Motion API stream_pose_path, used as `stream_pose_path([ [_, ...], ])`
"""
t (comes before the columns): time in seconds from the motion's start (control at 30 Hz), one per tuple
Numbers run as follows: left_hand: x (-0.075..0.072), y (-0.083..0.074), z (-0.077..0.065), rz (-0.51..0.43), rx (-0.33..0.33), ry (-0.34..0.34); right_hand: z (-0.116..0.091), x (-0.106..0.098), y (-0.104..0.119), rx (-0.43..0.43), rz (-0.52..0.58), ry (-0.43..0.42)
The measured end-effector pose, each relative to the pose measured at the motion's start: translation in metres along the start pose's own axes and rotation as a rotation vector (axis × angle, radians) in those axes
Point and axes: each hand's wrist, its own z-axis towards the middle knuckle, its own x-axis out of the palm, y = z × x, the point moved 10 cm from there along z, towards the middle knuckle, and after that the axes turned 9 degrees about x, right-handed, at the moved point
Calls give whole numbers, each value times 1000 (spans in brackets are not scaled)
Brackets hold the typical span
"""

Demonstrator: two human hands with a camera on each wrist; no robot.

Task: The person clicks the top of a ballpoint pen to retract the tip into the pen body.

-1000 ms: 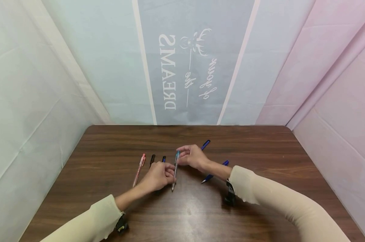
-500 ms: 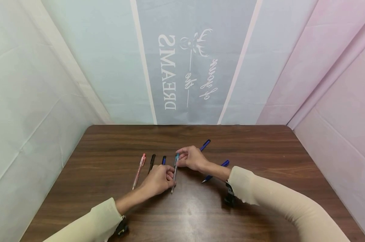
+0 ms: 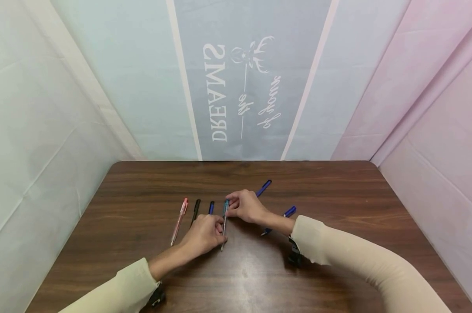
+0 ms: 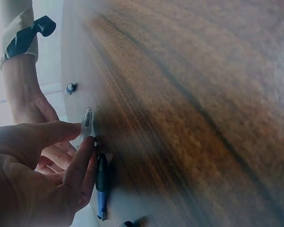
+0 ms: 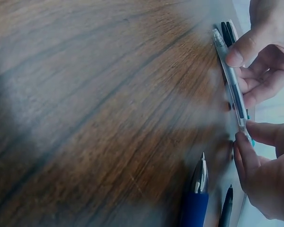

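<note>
A clear-barrelled pen (image 3: 225, 209) with a teal top lies lengthwise between my two hands. My left hand (image 3: 202, 232) pinches its lower barrel near the tip, thumb on one side and fingers on the other, as the left wrist view shows. At the teal end, my right hand (image 3: 248, 207) pinches the pen between thumb and fingers. Just left of it a blue pen with a black end (image 3: 211, 208) is partly covered by my left hand. The right wrist view shows the clear pen (image 5: 233, 85) close over the wood, held by both hands.
Left of my left hand lie a black pen (image 3: 196, 209) and a red clear pen (image 3: 179, 221), roughly parallel. On the right, a blue pen (image 3: 264, 188) slants behind my right hand, and another blue pen (image 3: 290, 211) passes under my right wrist. Fabric walls surround the brown table (image 3: 142, 182).
Both hands have brought the clear pen slightly left and its teal end nearer me, in line with the row. My left hand has slid a little toward me. The other pens stay put.
</note>
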Motion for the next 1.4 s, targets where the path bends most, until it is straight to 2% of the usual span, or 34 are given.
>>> stream_pose_path([
  [0.5,1,0,-2,71,11,3,-1,1,3,-54,-45,-27],
  [0.7,-2,0,-3,117,3,6,-3,-4,2,-30,-37,-39],
  [0.93,-8,-4,-2,166,48,-2,-3,-12,-3,9,0,-39],
  [1.17,-22,-7,4,205,91,-69,-6,-26,0,-27,-1,-50],
  [1.4,-38,-7,15,208,107,-158,-9,-42,-5,-3,20,-63],
])
